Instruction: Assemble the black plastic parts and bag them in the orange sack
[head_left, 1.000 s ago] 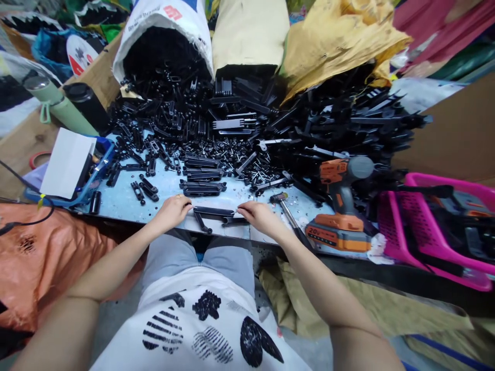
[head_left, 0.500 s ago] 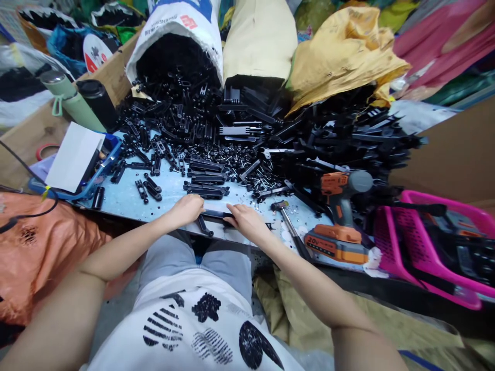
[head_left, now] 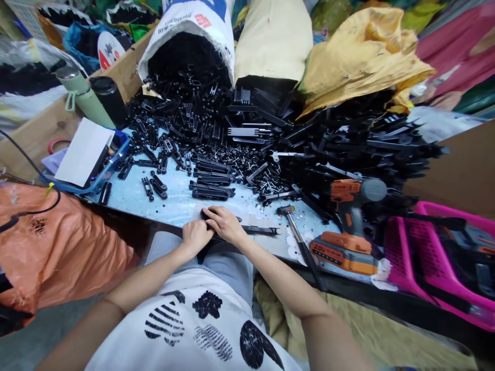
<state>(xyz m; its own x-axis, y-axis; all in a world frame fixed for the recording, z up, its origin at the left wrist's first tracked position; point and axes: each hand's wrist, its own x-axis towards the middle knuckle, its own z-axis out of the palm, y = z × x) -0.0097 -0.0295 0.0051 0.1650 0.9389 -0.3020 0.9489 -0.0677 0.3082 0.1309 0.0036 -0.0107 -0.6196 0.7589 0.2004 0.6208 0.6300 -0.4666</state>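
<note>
At the bench's near edge, my left hand (head_left: 196, 237) is closed in a loose fist around a black part (head_left: 203, 214). My right hand (head_left: 225, 223) lies against it, fingers bent over the same part and touching the left fingertips. Most of that part is hidden, so its exact kind is unclear. Just right of my right hand, a long thin black bar with a forked end (head_left: 261, 230) lies on a pale pad. Beyond my hands sits a stack of slim black arm pieces (head_left: 212, 191).
A hammer (head_left: 296, 226) and an orange cordless drill (head_left: 346, 250) are to the right, before a pink basket (head_left: 402, 252). Screws (head_left: 270, 180) and heaps of black parts (head_left: 348, 139) spread across the back. A blue tray (head_left: 116, 159) and bottles (head_left: 87, 103) stand left.
My hands have come together and nearer my body; before, they were apart with a flat black bar between them. A forked bar now shows right of my right hand. The view has shifted slightly.
</note>
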